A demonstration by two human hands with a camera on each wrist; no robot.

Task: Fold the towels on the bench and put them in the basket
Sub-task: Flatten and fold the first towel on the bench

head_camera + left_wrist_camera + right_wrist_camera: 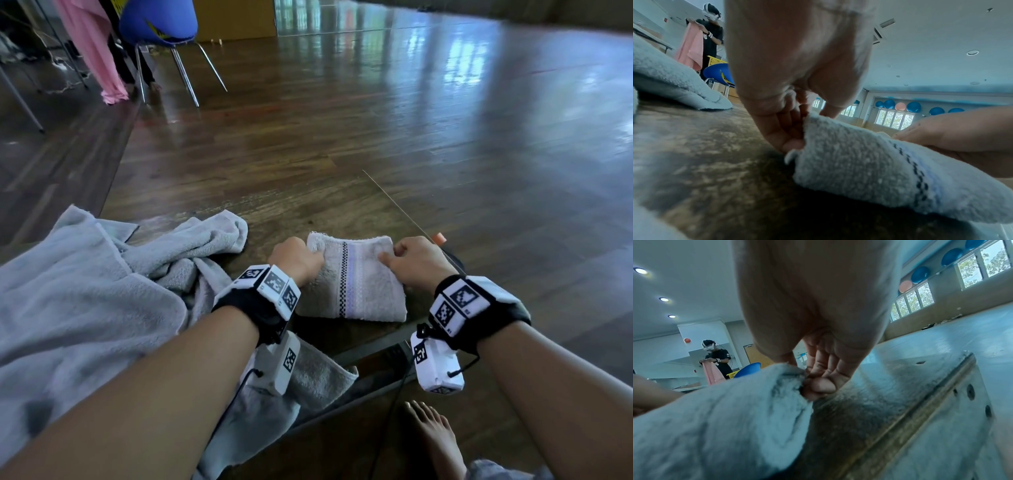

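Note:
A small folded white towel point(356, 284) with a dark checked stripe lies on the wooden bench point(291, 205) in front of me. My left hand point(298, 260) pinches its far left corner, fingers curled on the cloth point(791, 134). My right hand point(411, 258) pinches the far right corner, fingertips point(818, 386) closed on the folded edge. The towel point(869, 170) shows close up in the left wrist view, and again as the towel point(725, 426) in the right wrist view. No basket is beside me.
A large crumpled grey towel point(89, 294) covers the bench to my left and hangs over the near edge. The bench's right edge point(404, 209) runs beside my right hand. A blue chair point(161, 27) and another person holding a pink cloth point(692, 48) are far left. My bare foot point(435, 438) is below.

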